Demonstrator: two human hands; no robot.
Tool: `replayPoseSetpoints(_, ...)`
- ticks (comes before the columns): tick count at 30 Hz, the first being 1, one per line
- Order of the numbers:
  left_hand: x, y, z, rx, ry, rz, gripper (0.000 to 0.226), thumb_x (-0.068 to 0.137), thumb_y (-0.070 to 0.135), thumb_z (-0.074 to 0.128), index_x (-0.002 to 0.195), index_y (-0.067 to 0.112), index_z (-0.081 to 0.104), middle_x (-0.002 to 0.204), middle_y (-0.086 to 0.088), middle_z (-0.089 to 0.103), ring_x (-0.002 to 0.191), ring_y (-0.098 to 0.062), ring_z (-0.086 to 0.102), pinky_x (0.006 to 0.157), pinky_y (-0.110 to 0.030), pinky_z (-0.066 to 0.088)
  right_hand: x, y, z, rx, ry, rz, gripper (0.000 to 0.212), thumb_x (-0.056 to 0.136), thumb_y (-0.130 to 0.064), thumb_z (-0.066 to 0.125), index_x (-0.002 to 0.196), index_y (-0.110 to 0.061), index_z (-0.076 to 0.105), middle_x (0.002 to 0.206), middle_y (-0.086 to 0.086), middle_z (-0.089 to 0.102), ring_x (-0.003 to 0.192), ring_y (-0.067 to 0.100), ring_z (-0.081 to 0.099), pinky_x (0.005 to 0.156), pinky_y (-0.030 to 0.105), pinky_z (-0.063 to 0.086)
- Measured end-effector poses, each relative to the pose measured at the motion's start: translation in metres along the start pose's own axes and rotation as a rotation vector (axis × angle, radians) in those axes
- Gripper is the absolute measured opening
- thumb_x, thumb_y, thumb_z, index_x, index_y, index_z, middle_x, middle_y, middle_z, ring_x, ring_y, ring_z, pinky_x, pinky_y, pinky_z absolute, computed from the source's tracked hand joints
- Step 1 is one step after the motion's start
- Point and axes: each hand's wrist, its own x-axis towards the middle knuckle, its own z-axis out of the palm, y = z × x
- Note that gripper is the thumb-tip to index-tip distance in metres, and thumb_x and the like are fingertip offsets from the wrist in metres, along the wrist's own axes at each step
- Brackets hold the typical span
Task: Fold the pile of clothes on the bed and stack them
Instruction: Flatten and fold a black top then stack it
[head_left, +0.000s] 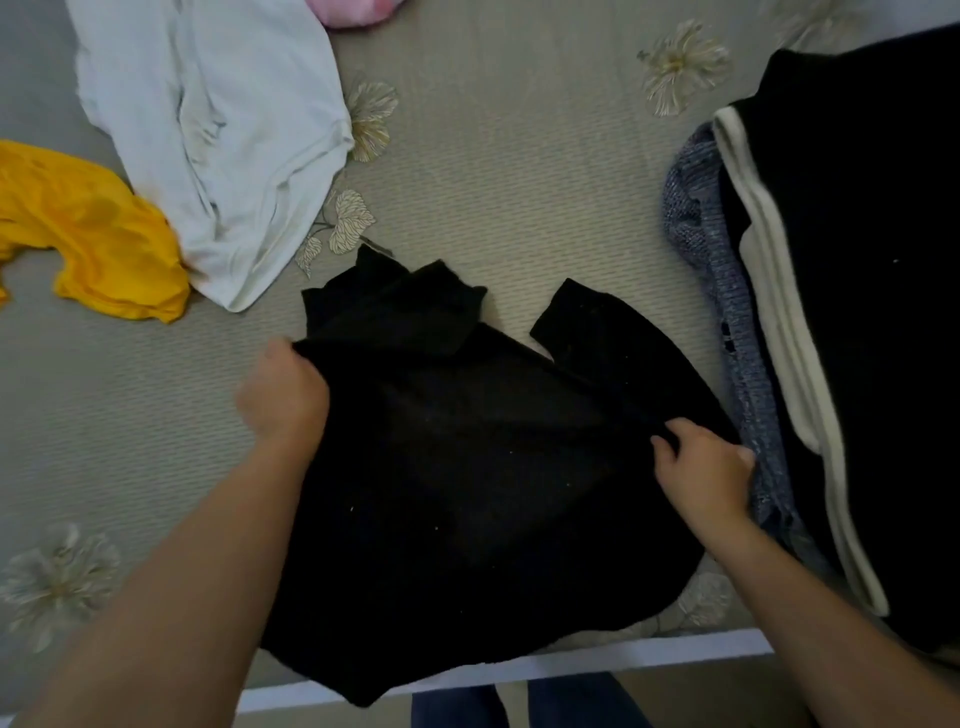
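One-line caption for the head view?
Left hand and right hand grip a black knit garment on the patterned bedspread.

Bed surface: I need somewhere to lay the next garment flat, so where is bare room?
The widest bare stretch of bed lies beyond the black garment, between the white garment and the stack. Another runs left of the left hand, below the yellow garment. The right edge is crowded; the right hand touches the stack.
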Motion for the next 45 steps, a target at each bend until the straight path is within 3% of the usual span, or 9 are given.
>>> replayPoseSetpoints(5, -0.016, -0.048, -0.004, 0.658, -0.5, 0.071, 0.031, 0.093, 0.014, 0.043, 0.123, 0.011, 0.052, 0.127, -0.01, 0.054, 0.119, -0.027, 0.051, 0.102, -0.041, 0.036, -0.021, 0.03, 0.01, -0.059, -0.104, 0.039, 0.027, 0.094, -0.016, 0.048, 0.112, -0.001, 0.059, 0.102, 0.017, 0.066, 0.091, 0.031, 0.059, 0.082, 0.033, 0.023)
replayPoseSetpoints(7, -0.026, -0.039, -0.003, 0.787, -0.524, 0.21, 0.035, 0.092, 0.019, 0.044, 0.127, 0.015, 0.048, 0.131, -0.005, 0.05, 0.121, -0.022, 0.049, 0.101, -0.037, 0.035, -0.018, 0.023, 0.012, -0.071, -0.111, 0.014, 0.033, 0.094, -0.021, 0.048, 0.121, -0.004, 0.055, 0.111, 0.014, 0.063, 0.097, 0.03, 0.057, 0.083, 0.034, 0.023)
replayPoseSetpoints(13, -0.042, 0.043, -0.007, 0.263, -0.114, 0.74, 0.034, 0.087, 0.009, 0.046, 0.119, 0.003, 0.051, 0.12, -0.015, 0.052, 0.113, -0.033, 0.049, 0.091, -0.039, 0.038, -0.003, 0.005, 0.011, 0.026, -0.086, 0.042, 0.043, 0.096, -0.03, 0.041, 0.133, -0.01, 0.046, 0.132, 0.008, 0.052, 0.115, 0.025, 0.05, 0.094, 0.034, 0.022)
replayPoseSetpoints(19, -0.015, 0.114, 0.036, 0.372, -0.311, 0.828, 0.056, 0.095, 0.01, 0.035, 0.146, 0.01, 0.014, 0.154, -0.007, 0.014, 0.143, -0.022, 0.004, 0.115, -0.041, 0.004, 0.001, 0.01, 0.006, -0.047, -0.189, 0.045, 0.041, 0.098, -0.029, 0.038, 0.138, -0.018, 0.04, 0.139, 0.001, 0.046, 0.122, 0.017, 0.047, 0.098, 0.031, 0.026)
replayPoseSetpoints(24, -0.005, 0.117, 0.036, 0.474, -0.258, 0.963, 0.031, 0.096, 0.015, 0.036, 0.124, 0.012, 0.05, 0.125, -0.008, 0.051, 0.119, -0.025, 0.044, 0.105, -0.032, 0.025, 0.006, 0.02, -0.009, -0.012, -0.203, 0.016, 0.037, 0.096, -0.034, 0.046, 0.13, -0.022, 0.05, 0.138, -0.002, 0.048, 0.126, 0.014, 0.044, 0.102, 0.03, 0.024)
replayPoseSetpoints(30, 0.004, 0.101, -0.04, 0.069, -0.322, 0.833, 0.027, 0.099, 0.018, 0.035, 0.103, -0.002, 0.053, 0.107, -0.018, 0.058, 0.101, -0.032, 0.055, 0.081, -0.035, 0.038, 0.013, 0.001, -0.056, 0.137, -0.066, -0.125, 0.029, 0.09, -0.024, 0.055, 0.117, -0.016, 0.064, 0.117, 0.004, 0.064, 0.112, 0.021, 0.057, 0.095, 0.031, 0.039)
replayPoseSetpoints(34, 0.002, 0.11, -0.126, -0.072, -0.119, 0.834, 0.029, 0.099, 0.017, 0.034, 0.109, -0.002, 0.054, 0.108, -0.018, 0.058, 0.102, -0.031, 0.054, 0.081, -0.033, 0.036, 0.019, -0.045, -0.126, 0.283, 0.053, -0.247, 0.022, 0.09, -0.019, 0.054, 0.106, -0.015, 0.068, 0.104, 0.008, 0.069, 0.106, 0.026, 0.06, 0.089, 0.034, 0.039)
replayPoseSetpoints(41, -0.011, 0.121, -0.303, -0.395, 0.36, 0.712, 0.025, 0.099, 0.014, 0.034, 0.099, -0.004, 0.051, 0.101, -0.022, 0.055, 0.092, -0.036, 0.051, 0.068, -0.031, 0.027, -0.007, -0.116, -0.306, 0.299, 0.425, -0.363, 0.029, 0.093, -0.02, 0.046, 0.117, -0.017, 0.063, 0.12, 0.011, 0.061, 0.116, 0.028, 0.052, 0.093, 0.035, 0.032)
replayPoseSetpoints(45, -0.031, 0.104, -0.38, -0.52, 0.532, 0.744, 0.026, 0.099, 0.016, 0.034, 0.104, -0.005, 0.05, 0.093, -0.018, 0.052, 0.086, -0.035, 0.05, 0.065, -0.03, 0.025, -0.048, -0.14, -0.384, 0.362, 0.651, -0.561, 0.035, 0.088, -0.023, 0.045, 0.106, -0.004, 0.068, 0.108, 0.021, 0.066, 0.104, 0.035, 0.058, 0.079, 0.035, 0.038)
